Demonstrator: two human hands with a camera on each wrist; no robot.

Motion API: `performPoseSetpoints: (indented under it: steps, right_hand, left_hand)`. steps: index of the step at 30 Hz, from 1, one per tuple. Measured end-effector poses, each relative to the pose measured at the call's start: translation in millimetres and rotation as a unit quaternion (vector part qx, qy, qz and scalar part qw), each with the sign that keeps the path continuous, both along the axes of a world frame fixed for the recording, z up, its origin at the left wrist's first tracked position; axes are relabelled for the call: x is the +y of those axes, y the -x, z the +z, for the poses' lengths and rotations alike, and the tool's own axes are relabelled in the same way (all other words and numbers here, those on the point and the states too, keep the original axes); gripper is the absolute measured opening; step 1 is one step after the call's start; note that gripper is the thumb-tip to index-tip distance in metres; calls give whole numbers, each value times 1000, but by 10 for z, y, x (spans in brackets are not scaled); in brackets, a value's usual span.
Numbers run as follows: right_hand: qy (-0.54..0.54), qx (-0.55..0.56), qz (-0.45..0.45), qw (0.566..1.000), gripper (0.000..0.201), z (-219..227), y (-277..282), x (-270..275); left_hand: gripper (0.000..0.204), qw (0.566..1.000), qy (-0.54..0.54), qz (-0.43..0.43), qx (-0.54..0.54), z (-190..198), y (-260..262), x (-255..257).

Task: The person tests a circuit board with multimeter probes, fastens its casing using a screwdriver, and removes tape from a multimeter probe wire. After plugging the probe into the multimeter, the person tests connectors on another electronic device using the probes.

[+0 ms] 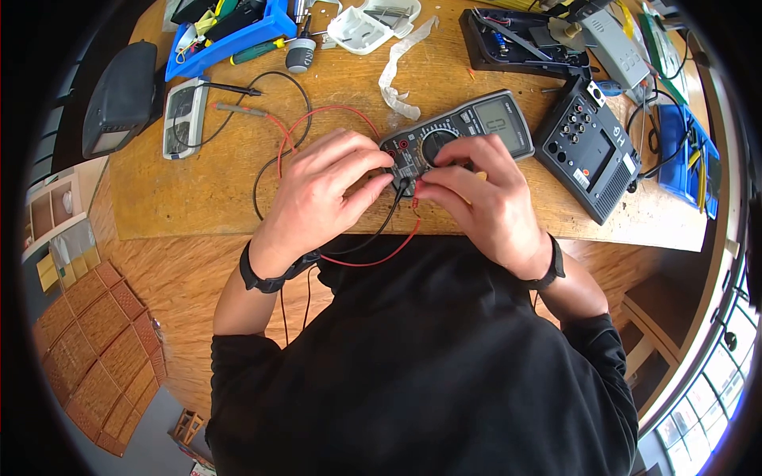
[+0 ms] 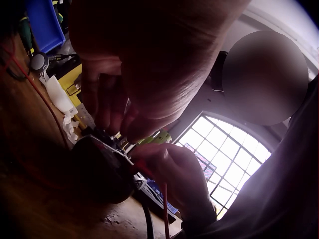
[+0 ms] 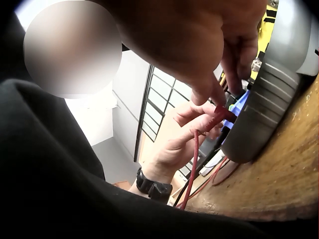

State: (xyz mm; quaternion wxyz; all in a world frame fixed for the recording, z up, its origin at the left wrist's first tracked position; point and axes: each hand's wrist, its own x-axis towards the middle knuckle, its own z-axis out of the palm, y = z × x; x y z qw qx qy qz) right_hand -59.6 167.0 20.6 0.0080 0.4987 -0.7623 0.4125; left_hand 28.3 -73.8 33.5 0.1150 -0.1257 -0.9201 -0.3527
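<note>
Your wood bench [image 1: 182, 206] has the multimeter [image 1: 498, 125] nr its front edge, red lead [image 1: 349, 108] & blk lead [image 1: 306, 99] looped L of it, blk box [image 1: 119, 99] far L, blue bin [image 1: 228, 52], white case [image 1: 357, 33] & crumpled strip [image 1: 391, 75] twd the back, plus open blk housing [image 1: 486, 47], blk panel unit [image 1: 583, 151] & 2nd blue bin [image 1: 673, 151] on your R.

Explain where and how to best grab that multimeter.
Take the multimeter from above at its display end, ideally with thumb and fingers on opposite long edges: it lies face up, long and thick, and the red plug and black plug crowd the other end.
</note>
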Motion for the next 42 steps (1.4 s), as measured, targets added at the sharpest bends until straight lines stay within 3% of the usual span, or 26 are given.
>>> performPoseSetpoints:
  steps: [2, 9, 16, 18, 22, 25, 27, 29, 30, 32, 33, 35, 36, 38, 42]
  right_hand:
    - [-35, -34, -81, 995, 31, 23, 6, -74]
    - [-135, -51, -93, 985, 38, 144, 98, -165]
    - [-113, -69, -85, 987, 39, 186, 115, -165]
    - [-75, -170, -83, 979, 35, 215, 44, -116]
    - [-4, -113, -87, 990, 31, 414, 35, -83]
    - [-37, -114, -34, 992, 27, 744, 105, -193]
    - [-62, -64, 35, 995, 19, 815, 252, -433]
    - [-82, 7, 84, 993, 14, 770, 448, -872]
    - [-84, 47, 100, 990, 12, 691, 526, -1216]
    - [14, 198, 141, 970, 11, 220, 816, -2014]
    - [18, 260, 152, 953, 15, 146, 885, -2370]
    - [-130, 293, 185, 929, 28, 85, 907, -2896]
    - [-134, 294, 184, 928, 28, 8, 935, -3016]
    - [-154, 392, 257, 870, 31, -113, 961, -3180]
    - [-118, 434, 332, 829, 22, -233, 1047, -3284]
  left_hand:
    - [22, 1000, 5, 7, -3, 1, 11, -11]
    - [18, 999, 2, 38, -2, -1, 12, -67]
    - [14, 997, -12, 78, 0, -6, -84, -212]
    - [14, 993, -37, 115, -17, -10, -160, -353]
    - [13, 938, -2, 344, -34, -80, -342, -922]
    - [12, 911, 122, 394, 30, -233, -448, -1552]
    - [13, 905, 143, 396, 60, -251, -372, -1773]
    - [34, 871, 98, 458, -147, -208, -256, -1864]
    - [34, 871, 97, 459, -146, -159, -152, -1816]
    - [58, 813, 198, 448, -316, -45, 120, -1621]
    - [58, 814, 198, 447, -313, -91, 160, -1586]
    - [65, 818, 225, 469, -246, -233, 188, -1551]
    - [65, 820, 221, 467, -246, -243, 170, -1540]
    - [58, 834, 195, 483, -184, -269, 109, -1517]
    - [46, 845, 137, 472, -211, -312, -30, -1610]
